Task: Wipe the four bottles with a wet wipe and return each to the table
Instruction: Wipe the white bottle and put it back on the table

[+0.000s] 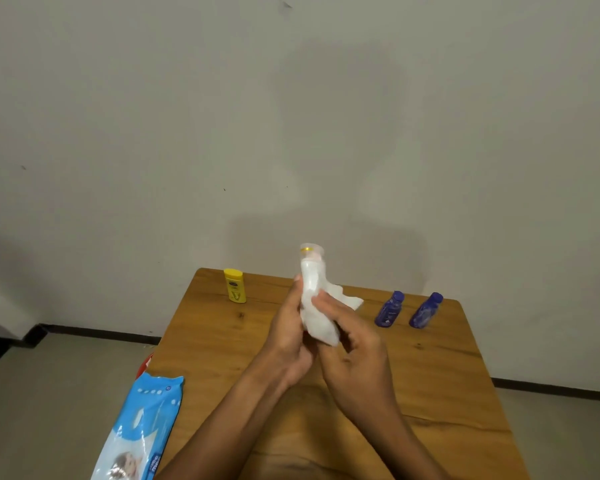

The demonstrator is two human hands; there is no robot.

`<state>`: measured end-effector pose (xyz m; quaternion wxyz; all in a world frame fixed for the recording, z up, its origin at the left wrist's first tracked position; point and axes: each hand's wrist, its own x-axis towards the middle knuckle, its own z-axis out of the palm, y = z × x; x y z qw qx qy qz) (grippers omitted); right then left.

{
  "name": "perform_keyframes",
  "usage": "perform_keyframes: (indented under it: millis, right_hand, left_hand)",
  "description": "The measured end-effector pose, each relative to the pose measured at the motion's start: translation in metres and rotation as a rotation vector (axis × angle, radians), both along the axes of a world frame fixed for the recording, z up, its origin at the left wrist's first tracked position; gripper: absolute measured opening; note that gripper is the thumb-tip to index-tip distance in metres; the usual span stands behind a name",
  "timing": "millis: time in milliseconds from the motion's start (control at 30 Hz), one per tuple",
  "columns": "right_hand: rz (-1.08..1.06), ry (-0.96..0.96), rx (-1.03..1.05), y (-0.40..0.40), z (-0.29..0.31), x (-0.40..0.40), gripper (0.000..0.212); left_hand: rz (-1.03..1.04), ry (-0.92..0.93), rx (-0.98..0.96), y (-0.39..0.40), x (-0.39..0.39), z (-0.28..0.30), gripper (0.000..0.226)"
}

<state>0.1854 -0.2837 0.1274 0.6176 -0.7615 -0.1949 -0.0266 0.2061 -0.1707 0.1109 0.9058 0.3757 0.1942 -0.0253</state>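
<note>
A clear bottle with a gold band under its cap point(311, 251) is held upright above the middle of the wooden table point(430, 368). A white wet wipe point(317, 317) is wrapped around its body. My left hand point(290, 336) grips the bottle's lower part from the left. My right hand point(352, 344) pinches the wipe against the bottle from the right. A yellow bottle point(235, 286) stands at the table's far left. Two dark blue bottles point(389, 309) point(425, 311) stand at the far right.
A blue and white pack of wet wipes point(142, 431) lies over the table's near left edge, with something red point(145, 363) just behind it. A plain wall rises behind the table, and grey floor lies on both sides.
</note>
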Motion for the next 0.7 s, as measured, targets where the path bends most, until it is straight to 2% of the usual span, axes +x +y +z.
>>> perform_keyframes:
  millis: [100,167,200,300,433,467,533,600,700]
  right_hand:
    - [-0.054,0.15,0.141,-0.016,0.009,0.014,0.038]
    - [-0.114,0.259,0.265,-0.028,0.014,0.031,0.031]
    - [-0.145,0.252,0.287,-0.032,0.018,0.038,0.029]
    - [-0.199,0.119,0.222,-0.029,0.027,0.049,0.028]
    - [-0.062,-0.052,0.049,-0.004,0.008,0.035,0.043]
    - [-0.027,-0.109,-0.028,0.002,-0.002,0.025,0.046]
    - [0.0,-0.231,-0.151,0.006,-0.021,0.004,0.053]
    - [0.044,-0.283,-0.202,-0.002,-0.031,-0.011,0.058]
    - [0.114,-0.325,-0.247,-0.01,-0.029,-0.012,0.057]
  left_hand:
    - [-0.025,-0.023,0.0,0.006,-0.001,0.001,0.043]
    - [-0.059,-0.061,-0.013,0.009,-0.003,0.001,0.047]
    - [-0.076,-0.064,0.004,0.01,-0.004,0.001,0.051]
    - [-0.06,-0.018,0.11,0.009,-0.006,-0.004,0.049]
    - [-0.077,-0.068,-0.035,-0.001,-0.003,0.001,0.038]
    - [-0.08,-0.055,-0.13,-0.002,-0.001,0.004,0.041]
    - [-0.101,-0.013,-0.249,0.003,0.003,0.004,0.065]
    - [-0.154,-0.004,-0.243,0.011,0.004,0.002,0.078]
    - [-0.184,0.007,-0.202,0.022,0.003,-0.007,0.077]
